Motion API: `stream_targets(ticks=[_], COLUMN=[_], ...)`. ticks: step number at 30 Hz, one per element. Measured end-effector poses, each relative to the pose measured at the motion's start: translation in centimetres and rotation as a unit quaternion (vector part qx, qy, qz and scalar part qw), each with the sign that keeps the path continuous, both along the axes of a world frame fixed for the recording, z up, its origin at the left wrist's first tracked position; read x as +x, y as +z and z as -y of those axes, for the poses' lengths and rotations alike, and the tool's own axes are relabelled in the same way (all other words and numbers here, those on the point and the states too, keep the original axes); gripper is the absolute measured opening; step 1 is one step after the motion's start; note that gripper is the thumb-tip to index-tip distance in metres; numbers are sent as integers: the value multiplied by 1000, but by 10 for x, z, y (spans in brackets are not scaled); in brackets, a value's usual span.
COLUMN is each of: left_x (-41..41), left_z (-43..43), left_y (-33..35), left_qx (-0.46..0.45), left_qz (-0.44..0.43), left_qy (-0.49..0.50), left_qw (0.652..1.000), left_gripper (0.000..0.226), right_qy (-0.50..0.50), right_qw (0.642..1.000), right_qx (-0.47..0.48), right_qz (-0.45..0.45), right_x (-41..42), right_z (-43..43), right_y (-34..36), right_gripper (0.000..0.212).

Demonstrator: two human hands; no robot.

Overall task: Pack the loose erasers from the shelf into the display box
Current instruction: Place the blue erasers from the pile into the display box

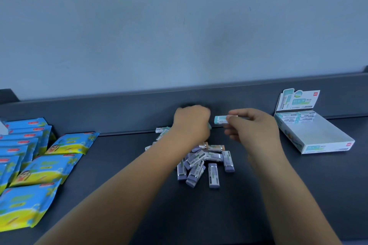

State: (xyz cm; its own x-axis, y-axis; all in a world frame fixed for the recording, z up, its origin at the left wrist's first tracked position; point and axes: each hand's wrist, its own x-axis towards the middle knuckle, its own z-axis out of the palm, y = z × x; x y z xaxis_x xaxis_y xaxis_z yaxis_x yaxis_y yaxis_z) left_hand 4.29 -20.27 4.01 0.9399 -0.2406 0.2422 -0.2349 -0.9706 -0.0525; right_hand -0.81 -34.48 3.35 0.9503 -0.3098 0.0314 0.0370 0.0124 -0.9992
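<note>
A pile of loose erasers (201, 162) in paper sleeves, mostly purple, lies in the middle of the dark shelf (119, 165). Above the pile, my right hand (256, 131) pinches a teal eraser (220, 119) between thumb and fingers. My left hand (191, 123) hovers over the back of the pile with curled fingers; a sliver of teal shows at its edge, and what it grips is hidden. The display box (318, 137) stands open at the right, its lid flap upright. A few erasers (298, 117) lie in a row at its far end.
Several blue and yellow packets (35, 167) cover the left part of the shelf. A low dark back rail (99, 107) runs along the shelf under a pale wall. More loose erasers (161, 130) lie by the rail behind my left wrist.
</note>
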Motion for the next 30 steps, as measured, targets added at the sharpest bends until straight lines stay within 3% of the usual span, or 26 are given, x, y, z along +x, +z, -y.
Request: stream_targets(ticks=[3,7,10,13,17,24,30], left_x=[-14,-33,-49,-66,-85,-93,-91], left_z=[-4,-12,-13,-7,9,37,69], left_y=[10,18,20,18,10,-1,-7], left_qx=[-147,-355,-446,-509,-535,-477,-452], left_qz=[74,39,23,15,38,45,54], left_qy=[32,53,59,83,92,45,31], left_qw=[986,932,893,857,839,877,890], left_gripper=[22,21,8,17,20,25,26], right_qy=[-8,-4,-3,11,23,42,75], right_qw=[999,996,995,996,999,999,997], right_qx=[46,80,94,86,40,-10,18], right_qz=[14,26,24,22,21,2,-12], right_x=[-2,-5,-8,-12,-17,-23,-30], right_z=[3,3,4,8,20,63,107], right_y=[1,5,5,7,11,4,7], right_gripper=[9,9,9,17,21,24,20])
